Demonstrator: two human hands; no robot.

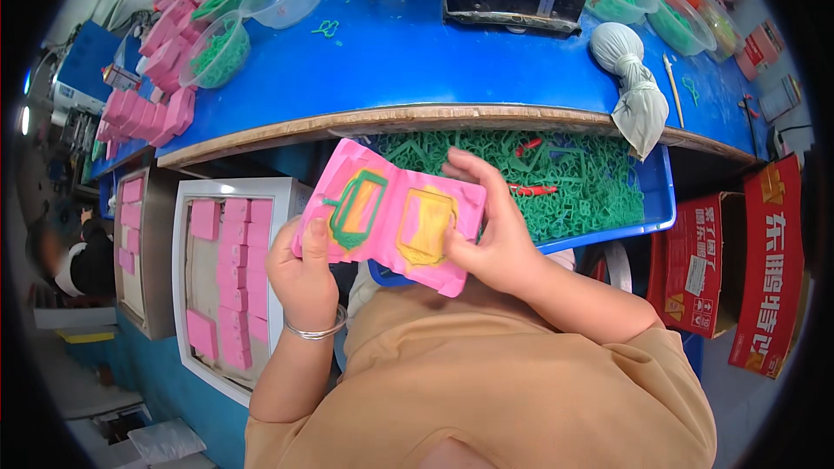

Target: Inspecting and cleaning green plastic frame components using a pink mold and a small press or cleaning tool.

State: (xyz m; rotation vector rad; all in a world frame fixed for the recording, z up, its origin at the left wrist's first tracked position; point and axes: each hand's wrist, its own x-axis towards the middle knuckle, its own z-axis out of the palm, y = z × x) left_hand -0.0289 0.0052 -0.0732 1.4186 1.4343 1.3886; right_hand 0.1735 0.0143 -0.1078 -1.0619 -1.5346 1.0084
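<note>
Both hands, left hand and right hand, grip a flexed pink mould open over the blue tray, exposing its green frame.

Two red printed cartons at right; white label on one.

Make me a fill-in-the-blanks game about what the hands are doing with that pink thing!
1. Both hands hold a bendy mold whose colour is ____.
2. The left hand wears a silver ____ on its wrist.
3. The frame shape sitting in the mold's left half is ____.
4. Behind the mold, a ____ tray is full of green pieces.

Missing words: pink; bracelet; green; blue
</note>
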